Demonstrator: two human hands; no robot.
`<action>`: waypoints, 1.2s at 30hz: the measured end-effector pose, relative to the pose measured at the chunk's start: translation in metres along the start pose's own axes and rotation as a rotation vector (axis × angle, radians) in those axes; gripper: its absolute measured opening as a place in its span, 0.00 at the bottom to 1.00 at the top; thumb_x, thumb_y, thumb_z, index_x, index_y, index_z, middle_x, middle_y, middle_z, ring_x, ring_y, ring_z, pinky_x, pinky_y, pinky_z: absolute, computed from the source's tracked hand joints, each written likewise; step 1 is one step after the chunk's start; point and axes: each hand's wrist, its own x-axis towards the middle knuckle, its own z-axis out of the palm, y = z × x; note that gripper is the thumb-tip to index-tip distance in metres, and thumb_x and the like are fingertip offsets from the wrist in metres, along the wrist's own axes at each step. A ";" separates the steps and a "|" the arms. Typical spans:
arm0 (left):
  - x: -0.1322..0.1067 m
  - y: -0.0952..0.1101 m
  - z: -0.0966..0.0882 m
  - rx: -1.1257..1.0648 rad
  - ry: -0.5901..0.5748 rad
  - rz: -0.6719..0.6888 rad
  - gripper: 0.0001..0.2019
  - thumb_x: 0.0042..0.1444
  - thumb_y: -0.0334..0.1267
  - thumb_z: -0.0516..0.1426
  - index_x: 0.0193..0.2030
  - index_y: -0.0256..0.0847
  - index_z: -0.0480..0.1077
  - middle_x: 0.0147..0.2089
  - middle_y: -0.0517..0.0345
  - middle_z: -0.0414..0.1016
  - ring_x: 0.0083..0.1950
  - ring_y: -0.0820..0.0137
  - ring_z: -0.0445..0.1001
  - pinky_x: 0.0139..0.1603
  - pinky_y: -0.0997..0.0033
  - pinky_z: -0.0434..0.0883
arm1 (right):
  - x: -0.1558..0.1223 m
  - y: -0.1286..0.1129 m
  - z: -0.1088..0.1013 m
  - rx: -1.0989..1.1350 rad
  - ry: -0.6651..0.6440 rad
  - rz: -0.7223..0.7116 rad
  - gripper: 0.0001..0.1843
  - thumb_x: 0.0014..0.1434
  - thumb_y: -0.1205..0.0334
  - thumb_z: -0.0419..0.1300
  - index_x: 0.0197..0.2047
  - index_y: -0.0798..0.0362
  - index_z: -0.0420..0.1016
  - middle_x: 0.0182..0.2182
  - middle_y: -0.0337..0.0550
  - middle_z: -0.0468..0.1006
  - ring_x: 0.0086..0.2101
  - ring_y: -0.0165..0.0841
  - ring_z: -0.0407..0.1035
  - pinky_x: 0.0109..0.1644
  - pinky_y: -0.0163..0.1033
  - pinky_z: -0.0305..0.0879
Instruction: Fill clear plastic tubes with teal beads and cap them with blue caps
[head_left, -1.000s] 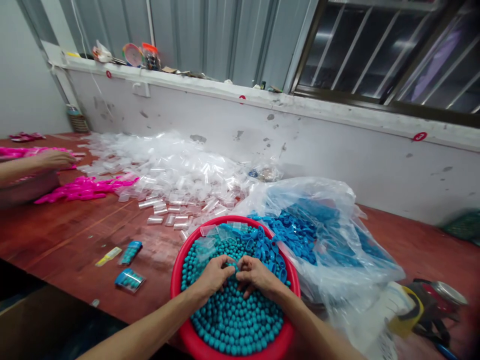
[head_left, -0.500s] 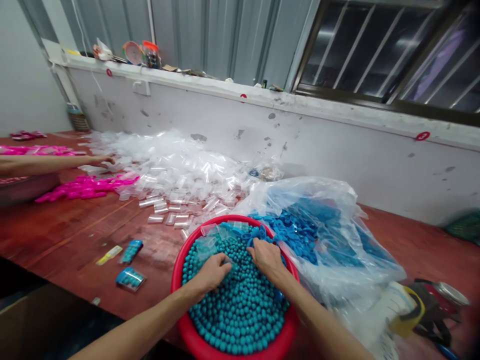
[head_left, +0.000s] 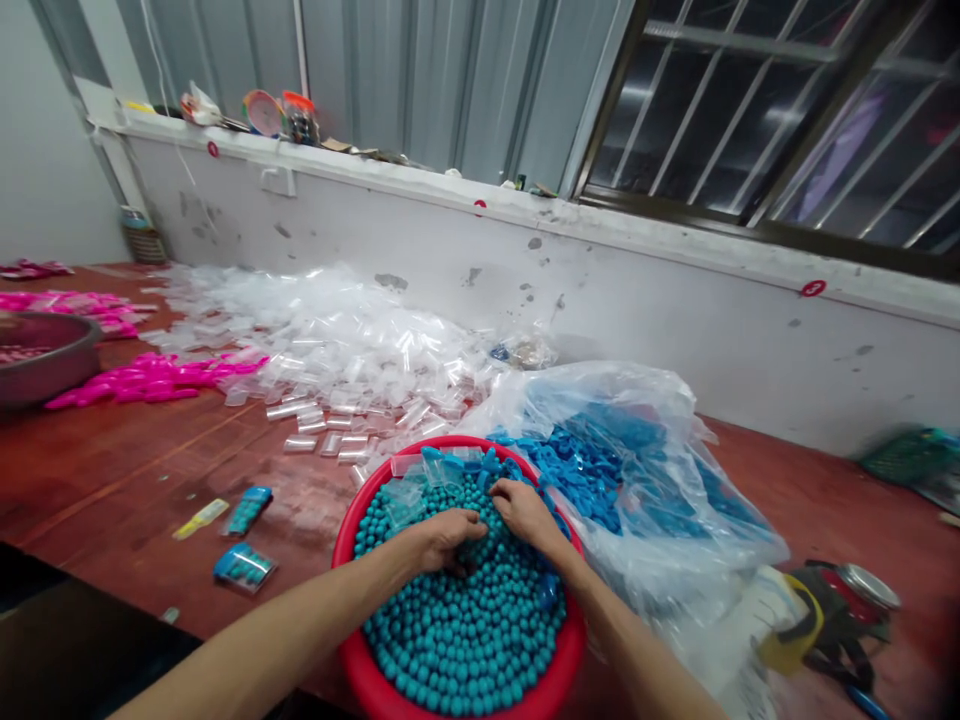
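A red tub (head_left: 346, 540) full of teal beads (head_left: 457, 640) stands in front of me. Over the beads, my left hand (head_left: 450, 537) is curled, fingertips down among them; whatever it grips is hidden. Just to its right, my right hand (head_left: 523, 512) has its fingers pinched together near the blue plastic pieces (head_left: 491, 465) at the tub's far side. What lies between those fingers cannot be made out. Clear plastic sleeves (head_left: 405, 500) rest on the beads at the far left of the tub.
Clear sleeves (head_left: 337, 340) are heaped along the wall. An open plastic bag (head_left: 660, 385) of blue pieces lies right of the tub. Two bead-filled packs (head_left: 246, 567) and a yellow strip (head_left: 201, 519) lie left. Pink pieces (head_left: 154, 378) and a grey basin (head_left: 82, 350) are farther left.
My left hand has moved right, closer to my right hand, and its fingers now point down into the beads. The other person's arm at the left has drawn back almost out of view.
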 end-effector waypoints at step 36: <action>-0.061 -0.021 -0.006 -0.205 0.004 0.057 0.16 0.48 0.49 0.53 0.35 0.38 0.61 0.22 0.64 0.68 0.13 0.81 0.62 0.10 0.85 0.50 | -0.075 0.000 -0.018 0.093 -0.156 -0.089 0.12 0.57 0.60 0.50 0.32 0.50 0.74 0.28 0.38 0.76 0.30 0.31 0.68 0.31 0.31 0.56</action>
